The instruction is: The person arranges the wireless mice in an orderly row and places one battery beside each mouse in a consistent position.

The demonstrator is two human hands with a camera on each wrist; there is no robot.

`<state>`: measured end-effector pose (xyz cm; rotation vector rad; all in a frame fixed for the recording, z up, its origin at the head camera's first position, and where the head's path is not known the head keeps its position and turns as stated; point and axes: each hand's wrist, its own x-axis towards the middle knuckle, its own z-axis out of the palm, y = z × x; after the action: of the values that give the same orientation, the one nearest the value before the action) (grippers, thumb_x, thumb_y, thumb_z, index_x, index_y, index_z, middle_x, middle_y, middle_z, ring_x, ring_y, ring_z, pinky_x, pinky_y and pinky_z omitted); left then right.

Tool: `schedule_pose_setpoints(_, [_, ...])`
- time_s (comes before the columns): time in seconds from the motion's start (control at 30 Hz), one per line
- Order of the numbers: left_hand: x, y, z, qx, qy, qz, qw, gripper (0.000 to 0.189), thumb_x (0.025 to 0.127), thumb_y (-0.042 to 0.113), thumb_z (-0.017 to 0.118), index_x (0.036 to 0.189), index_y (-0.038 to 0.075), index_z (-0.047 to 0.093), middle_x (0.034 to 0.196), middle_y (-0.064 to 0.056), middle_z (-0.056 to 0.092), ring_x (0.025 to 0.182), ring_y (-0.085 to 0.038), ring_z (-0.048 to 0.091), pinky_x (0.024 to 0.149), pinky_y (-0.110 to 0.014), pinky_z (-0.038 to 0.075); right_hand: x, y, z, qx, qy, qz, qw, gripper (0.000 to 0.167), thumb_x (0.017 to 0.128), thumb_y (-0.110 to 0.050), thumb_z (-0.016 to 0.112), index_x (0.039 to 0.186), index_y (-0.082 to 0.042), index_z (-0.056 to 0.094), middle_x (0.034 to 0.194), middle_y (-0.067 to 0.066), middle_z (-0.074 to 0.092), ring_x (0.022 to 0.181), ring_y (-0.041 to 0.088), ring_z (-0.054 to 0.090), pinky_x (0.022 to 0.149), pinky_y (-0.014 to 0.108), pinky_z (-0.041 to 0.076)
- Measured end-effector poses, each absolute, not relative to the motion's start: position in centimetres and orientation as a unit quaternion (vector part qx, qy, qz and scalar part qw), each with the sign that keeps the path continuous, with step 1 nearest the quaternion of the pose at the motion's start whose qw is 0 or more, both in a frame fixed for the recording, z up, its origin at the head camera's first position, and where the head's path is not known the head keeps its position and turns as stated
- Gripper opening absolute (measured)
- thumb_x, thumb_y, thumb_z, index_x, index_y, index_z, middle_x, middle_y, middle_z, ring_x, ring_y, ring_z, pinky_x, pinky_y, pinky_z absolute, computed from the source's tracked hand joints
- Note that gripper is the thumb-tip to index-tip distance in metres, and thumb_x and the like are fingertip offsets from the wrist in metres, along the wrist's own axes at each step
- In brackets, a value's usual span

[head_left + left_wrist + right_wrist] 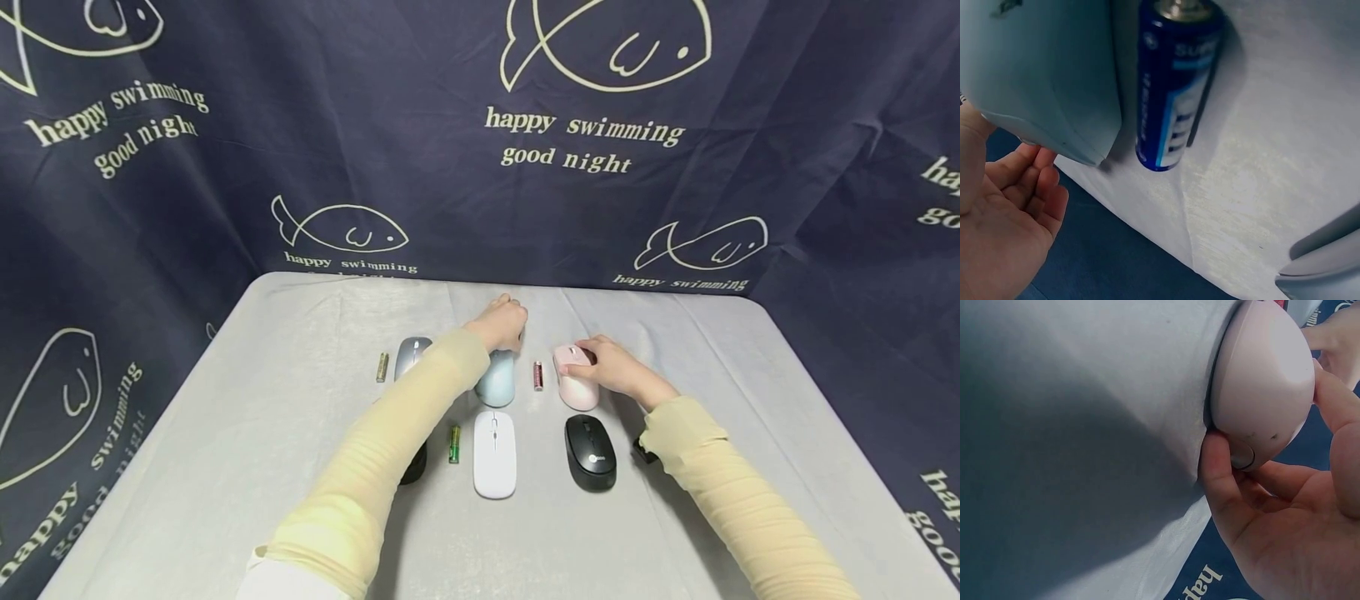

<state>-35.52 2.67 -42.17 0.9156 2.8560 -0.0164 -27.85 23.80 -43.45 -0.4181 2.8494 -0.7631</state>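
Note:
My left hand (501, 323) is at the far end of a light blue computer mouse (497, 382), its curled fingers gripping that end. In the left wrist view a blue AA battery (1175, 87) lies beside this mouse; the left arm covers it in the head view. With thumb and fingers on opposite sides, my right hand (618, 367) holds a pink mouse (579, 393). Between these two mice lies a red battery (537, 376).
Nearer me are a white mouse (495, 458), a black mouse (590, 452) and a green battery (453, 444). Left of the left arm lie a grey mouse (408, 354) and a gold battery (382, 367). The left sleeve mostly hides a dark object (415, 467). A printed curtain (450, 167) hangs behind the table.

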Motion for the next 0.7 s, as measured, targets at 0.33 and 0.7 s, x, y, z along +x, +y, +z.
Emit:
schedule_pose_setpoints(0.33, [-35.2,1.8,-41.1,0.303,0.952,0.006,0.046,0.03,0.077,0.03,0.074,0.099,0.011,0.063,0.101,-0.003,0.06,0.096,-0.019,0.042,0.093,-0.03,0.037,-27.9,23.7,-43.5,-0.137,0.953,-0.257,0.08,0.069,0.084,-0.036,0.067,0.127,0.015,0.048,0.123,0.031,0.051,0.117,0.045,0.047,0.101,0.053,0.037])
schedule_pose_setpoints(0.7, [-34.0,1.7,-39.1,0.288,0.957,0.028,0.03,0.035,0.08,0.034,0.069,0.105,0.012,0.062,0.101,-0.002,0.06,0.092,-0.018,0.039,0.085,-0.03,0.037,-27.9,23.8,-43.4,-0.14,0.954,-0.253,0.08,0.069,0.084,-0.035,0.067,0.127,0.016,0.048,0.121,0.031,0.051,0.114,0.044,0.049,0.098,0.053,0.039])
